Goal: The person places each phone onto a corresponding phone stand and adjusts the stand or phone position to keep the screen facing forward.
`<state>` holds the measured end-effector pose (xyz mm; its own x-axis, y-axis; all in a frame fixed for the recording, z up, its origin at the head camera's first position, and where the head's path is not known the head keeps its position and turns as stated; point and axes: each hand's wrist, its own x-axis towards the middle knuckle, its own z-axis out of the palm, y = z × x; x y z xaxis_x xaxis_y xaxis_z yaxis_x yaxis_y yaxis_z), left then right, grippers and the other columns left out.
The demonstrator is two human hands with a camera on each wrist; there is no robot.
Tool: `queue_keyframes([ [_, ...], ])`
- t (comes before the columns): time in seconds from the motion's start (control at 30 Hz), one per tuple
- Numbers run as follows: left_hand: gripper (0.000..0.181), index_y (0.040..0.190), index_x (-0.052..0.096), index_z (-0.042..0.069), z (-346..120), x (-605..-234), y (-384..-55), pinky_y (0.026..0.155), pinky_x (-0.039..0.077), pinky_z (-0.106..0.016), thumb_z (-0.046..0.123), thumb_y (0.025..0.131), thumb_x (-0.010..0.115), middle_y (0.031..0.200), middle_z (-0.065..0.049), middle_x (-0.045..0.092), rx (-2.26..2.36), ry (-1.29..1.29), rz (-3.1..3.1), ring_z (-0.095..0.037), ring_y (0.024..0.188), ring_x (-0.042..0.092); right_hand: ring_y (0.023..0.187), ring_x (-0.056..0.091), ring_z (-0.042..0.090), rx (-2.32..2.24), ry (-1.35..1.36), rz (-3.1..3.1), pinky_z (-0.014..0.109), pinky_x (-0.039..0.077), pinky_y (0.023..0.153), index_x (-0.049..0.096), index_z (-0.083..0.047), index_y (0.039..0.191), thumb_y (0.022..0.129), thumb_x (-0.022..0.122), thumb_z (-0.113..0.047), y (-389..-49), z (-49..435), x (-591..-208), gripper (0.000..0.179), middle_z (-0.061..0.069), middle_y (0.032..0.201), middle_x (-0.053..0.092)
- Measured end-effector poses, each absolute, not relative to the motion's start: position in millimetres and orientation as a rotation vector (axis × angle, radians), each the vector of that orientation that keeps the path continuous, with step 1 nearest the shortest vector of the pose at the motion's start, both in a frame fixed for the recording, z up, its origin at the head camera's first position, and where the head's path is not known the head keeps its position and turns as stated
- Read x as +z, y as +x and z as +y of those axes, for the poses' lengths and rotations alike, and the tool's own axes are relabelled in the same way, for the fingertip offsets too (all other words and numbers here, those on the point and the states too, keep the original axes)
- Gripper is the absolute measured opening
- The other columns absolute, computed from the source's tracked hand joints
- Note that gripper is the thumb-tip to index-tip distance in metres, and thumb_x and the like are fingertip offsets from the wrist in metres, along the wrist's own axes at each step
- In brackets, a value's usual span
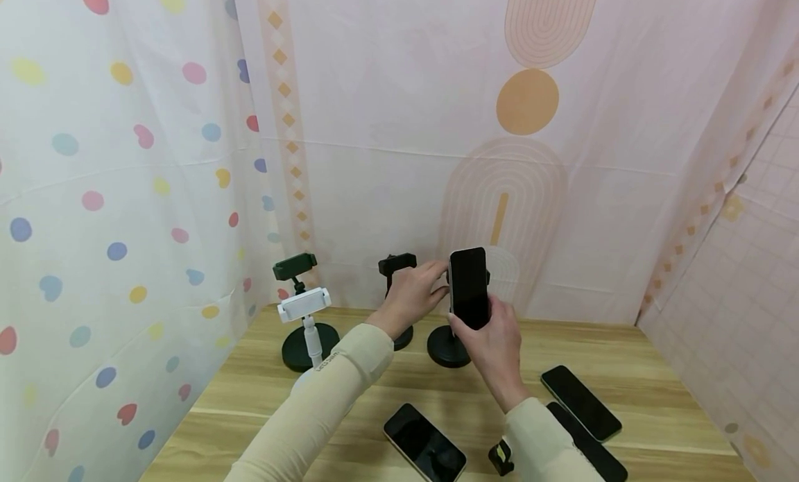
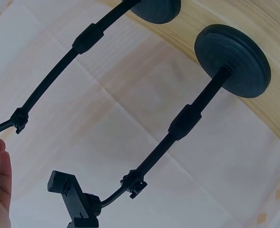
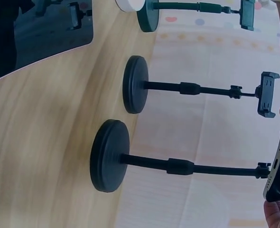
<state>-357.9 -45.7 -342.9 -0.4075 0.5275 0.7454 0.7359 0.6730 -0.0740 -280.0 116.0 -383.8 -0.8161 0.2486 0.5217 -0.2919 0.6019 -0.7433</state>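
My right hand (image 1: 496, 340) grips a dark-screened smartphone (image 1: 469, 288) by its lower sides, holding it upright against the holder of a black phone stand (image 1: 448, 347). In the right wrist view the lower edge of that phone (image 3: 275, 166) is beside the stand's top joint. My left hand (image 1: 412, 295) reaches to the phone's left edge with its fingers extended; whether they touch it is hard to tell. Straight fingers (image 2: 2, 178) show in the left wrist view. Behind the left hand stands another black phone stand (image 1: 397, 262), its holder without a phone.
On the left are a dark green stand (image 1: 295, 265) and a white stand (image 1: 304, 304). A smartphone (image 1: 424, 444) lies in front; two more phones (image 1: 580, 402) lie at right. A small black and yellow object (image 1: 501, 458) sits by the right sleeve. Curtains hang behind the wooden table (image 1: 674, 399).
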Motion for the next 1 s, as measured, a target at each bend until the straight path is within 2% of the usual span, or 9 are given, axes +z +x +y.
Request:
queue_keyframes([
  [0.07, 0.033, 0.117, 0.066, 0.010, -44.8, -343.9, -358.5, 0.062, 0.054, -0.028, 0.017, 0.087, 0.078, 0.111, -0.003, 0.070, -0.339, -0.962, -2.100, -0.014, 0.074, 0.068, 0.097, 0.055, 0.027, 1.194, 0.033, -2.234, 0.045, 0.045, 0.081, 0.060, -0.004, 0.128, 0.077, 0.084, -0.040, -282.5, 115.2, -381.9, 0.067, 0.013, 0.112, 0.058],
  [0.27, 0.027, 0.110, 0.065, 0.010, -41.4, -347.0, -360.4, 0.059, 0.053, -0.028, 0.015, 0.087, 0.078, 0.104, -0.003, 0.069, -0.332, -0.943, -2.077, -0.013, 0.071, 0.067, 0.096, 0.054, 0.029, 1.242, -0.020, -2.248, 0.045, 0.044, 0.081, 0.059, -0.001, 0.126, 0.078, 0.084, -0.041, -287.5, 113.3, -378.1, 0.067, 0.014, 0.112, 0.057],
  [0.53, 0.030, 0.114, 0.064, 0.007, -38.9, -347.9, -359.5, 0.070, 0.055, -0.030, 0.010, 0.088, 0.077, 0.106, -0.007, 0.068, -0.407, -0.989, -2.089, -0.018, 0.081, 0.069, 0.097, 0.053, 0.029, 1.317, -0.067, -2.228, 0.044, 0.044, 0.083, 0.058, 0.001, 0.127, 0.077, 0.082, -0.047, -293.1, 111.6, -377.7, 0.073, 0.015, 0.112, 0.056],
  [0.8, 0.027, 0.111, 0.066, 0.010, -36.8, -349.6, -360.3, 0.075, 0.056, -0.030, 0.009, 0.087, 0.078, 0.109, -0.006, 0.071, -0.421, -1.011, -2.031, -0.018, 0.090, 0.070, 0.096, 0.052, 0.029, 1.313, -0.105, -2.141, 0.044, 0.041, 0.083, 0.059, 0.002, 0.122, 0.075, 0.085, -0.040, -298.1, 105.0, -380.1, 0.068, 0.015, 0.108, 0.056],
  [1.0, 0.027, 0.112, 0.066, 0.009, -35.4, -350.5, -361.9, 0.080, 0.056, -0.030, 0.008, 0.087, 0.077, 0.111, -0.007, 0.071, -0.454, -1.028, -2.020, -0.019, 0.098, 0.070, 0.097, 0.052, 0.030, 1.299, -0.131, -2.108, 0.046, 0.042, 0.084, 0.059, 0.002, 0.126, 0.076, 0.085, -0.037, -300.9, 102.3, -382.5, 0.069, 0.016, 0.110, 0.056],
])
